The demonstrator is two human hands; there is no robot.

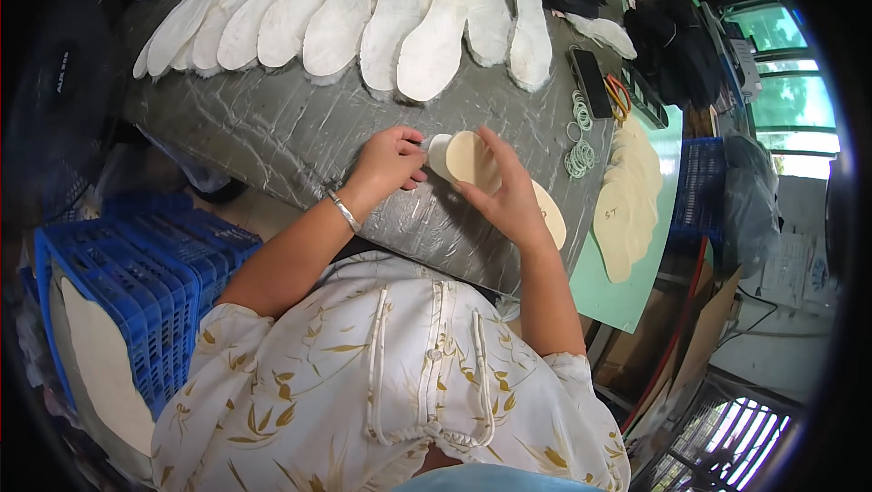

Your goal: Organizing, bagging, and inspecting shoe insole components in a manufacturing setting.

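A cream insole (469, 161) lies under my right hand (504, 192) at the near side of the grey table. My right fingers and thumb grip it by its two long edges, and its other end (550, 218) shows past the wrist. A white rounded end of another piece (438, 154) sticks out from beneath it toward the left. My left hand (392, 163) is beside that white end, its fingers curled and fingertips close to the edge. What they pinch, if anything, is too small to make out.
White fleecy insoles (431, 47) lie overlapping along the table's far side. To the right are a phone (590, 83), pale green rings (579, 160), orange-handled scissors (619, 97) and stacked cream insoles (627, 192) on a green board (627, 297). Blue crates (136, 265) stand at lower left.
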